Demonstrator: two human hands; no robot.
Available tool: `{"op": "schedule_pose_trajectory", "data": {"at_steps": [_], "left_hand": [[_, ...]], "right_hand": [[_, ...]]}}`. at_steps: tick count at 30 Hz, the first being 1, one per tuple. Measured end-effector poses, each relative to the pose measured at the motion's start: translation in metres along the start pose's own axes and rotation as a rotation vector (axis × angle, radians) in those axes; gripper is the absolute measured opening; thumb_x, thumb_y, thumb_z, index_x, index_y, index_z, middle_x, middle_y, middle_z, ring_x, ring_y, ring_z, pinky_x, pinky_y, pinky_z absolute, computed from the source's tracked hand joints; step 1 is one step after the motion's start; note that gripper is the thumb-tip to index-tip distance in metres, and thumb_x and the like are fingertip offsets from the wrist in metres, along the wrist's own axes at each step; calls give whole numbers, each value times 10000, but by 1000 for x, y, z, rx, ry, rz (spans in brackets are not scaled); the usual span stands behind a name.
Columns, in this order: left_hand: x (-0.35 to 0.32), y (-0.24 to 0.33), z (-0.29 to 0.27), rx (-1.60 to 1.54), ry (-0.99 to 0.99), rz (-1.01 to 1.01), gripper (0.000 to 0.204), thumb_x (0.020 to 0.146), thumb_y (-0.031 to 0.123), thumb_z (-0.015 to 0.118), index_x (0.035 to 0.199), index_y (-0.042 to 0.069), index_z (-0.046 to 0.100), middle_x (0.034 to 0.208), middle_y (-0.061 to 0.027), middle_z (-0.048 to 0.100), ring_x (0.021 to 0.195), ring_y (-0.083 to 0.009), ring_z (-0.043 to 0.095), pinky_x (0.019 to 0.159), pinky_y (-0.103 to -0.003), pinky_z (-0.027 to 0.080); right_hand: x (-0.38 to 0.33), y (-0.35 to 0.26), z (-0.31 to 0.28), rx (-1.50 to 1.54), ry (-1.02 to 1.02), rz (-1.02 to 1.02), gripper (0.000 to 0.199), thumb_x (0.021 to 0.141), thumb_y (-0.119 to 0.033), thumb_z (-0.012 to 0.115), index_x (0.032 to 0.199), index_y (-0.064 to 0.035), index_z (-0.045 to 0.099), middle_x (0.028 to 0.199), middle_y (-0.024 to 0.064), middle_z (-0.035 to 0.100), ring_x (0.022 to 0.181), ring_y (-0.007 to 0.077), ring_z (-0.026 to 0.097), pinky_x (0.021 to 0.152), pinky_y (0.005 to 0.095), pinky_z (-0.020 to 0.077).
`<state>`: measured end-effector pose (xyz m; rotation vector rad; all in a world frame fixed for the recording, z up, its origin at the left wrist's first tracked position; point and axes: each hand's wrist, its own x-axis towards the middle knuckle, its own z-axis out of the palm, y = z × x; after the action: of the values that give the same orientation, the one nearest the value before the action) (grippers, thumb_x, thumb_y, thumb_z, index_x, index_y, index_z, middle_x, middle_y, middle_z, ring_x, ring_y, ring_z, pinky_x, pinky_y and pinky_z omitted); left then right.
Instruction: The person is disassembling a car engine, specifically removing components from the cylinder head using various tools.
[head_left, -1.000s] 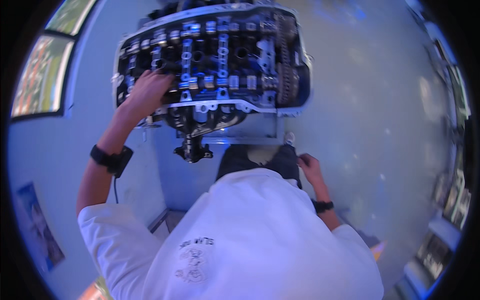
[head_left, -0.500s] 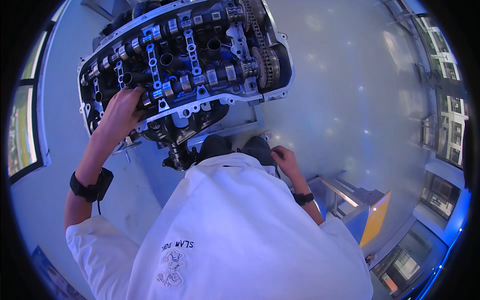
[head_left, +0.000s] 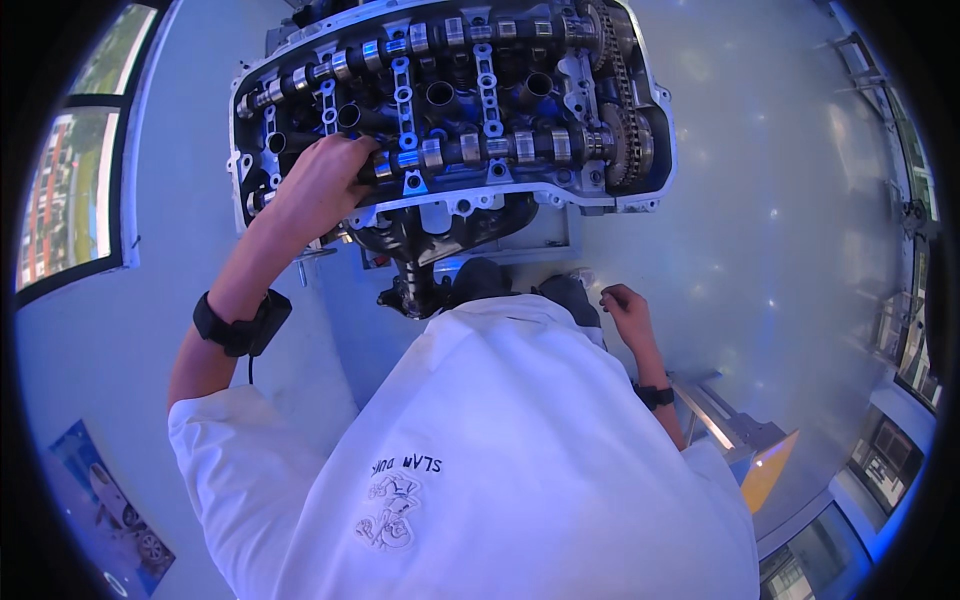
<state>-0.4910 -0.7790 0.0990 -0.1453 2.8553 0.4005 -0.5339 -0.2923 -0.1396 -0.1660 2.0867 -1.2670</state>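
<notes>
An open engine cylinder head [head_left: 662,115] lies ahead of me, its pale metal rim around the dark inside. Across it run a near camshaft [head_left: 470,150] and a far camshaft [head_left: 420,38], joined at the right end by a timing chain [head_left: 620,75]. My left hand [head_left: 318,188] reaches over the front rim and is closed on the left part of the near camshaft; its fingertips are partly hidden among the parts. Away from the engine, my right hand [head_left: 628,308] hangs beside my right leg, fingers loosely curled in, with nothing visible in them.
Below the engine's front edge sits a dark curved manifold [head_left: 430,240], close to my legs. A metal frame with an orange panel [head_left: 770,470] stands at my right. Windows [head_left: 75,190] line the left wall, with a car poster [head_left: 110,510] lower down.
The whole view has swung, so the engine and both arms appear farther right. My left hand remains on the same stretch of the near camshaft; my right hand still hangs at my side.
</notes>
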Motion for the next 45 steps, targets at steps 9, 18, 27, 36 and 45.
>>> {"op": "schedule_pose_trajectory", "data": {"at_steps": [9, 18, 27, 36, 45], "left_hand": [[-6, -5, 6, -50, 80, 11, 428, 700, 18, 753, 1115, -21, 659, 986, -228, 663, 979, -408, 627, 871, -460, 504], [-22, -15, -2, -210, 201, 52, 338, 749, 16, 701, 1084, 2, 660, 1016, -155, 683, 1042, -347, 612, 932, -424, 472], [-95, -97, -18, 141, 208, -76, 340, 778, 45, 690, 1116, 62, 663, 1170, -40, 621, 1136, -244, 548, 1013, -439, 398], [-78, -102, -31, 319, -4, -78, 426, 694, 88, 787, 1086, 50, 626, 1103, -45, 647, 1078, -224, 548, 944, -379, 412], [-67, -122, -24, 99, 66, -33, 424, 576, 39, 829, 961, 49, 651, 936, -57, 685, 997, -249, 553, 909, -381, 428]], "right_hand": [[12, -9, 15, -163, -117, 27, 210, 940, -110, 585, 1039, 59, 660, 867, 115, 708, 794, 169, 678, 759, 299, 533], [13, -22, 36, -152, -86, 79, 235, 924, -158, 616, 1009, 51, 681, 831, 119, 704, 755, 165, 662, 732, 312, 517], [-12, -35, 82, -287, -235, 231, 240, 939, -174, 612, 1009, 45, 679, 817, 93, 702, 751, 142, 655, 705, 291, 509], [8, -26, 72, -322, -225, 417, 255, 955, -195, 601, 1048, 32, 671, 843, 84, 708, 802, 145, 662, 759, 300, 509], [9, -24, 85, -267, -198, 442, 280, 955, -221, 609, 1063, 28, 675, 853, 93, 715, 810, 148, 664, 776, 291, 502]]}}
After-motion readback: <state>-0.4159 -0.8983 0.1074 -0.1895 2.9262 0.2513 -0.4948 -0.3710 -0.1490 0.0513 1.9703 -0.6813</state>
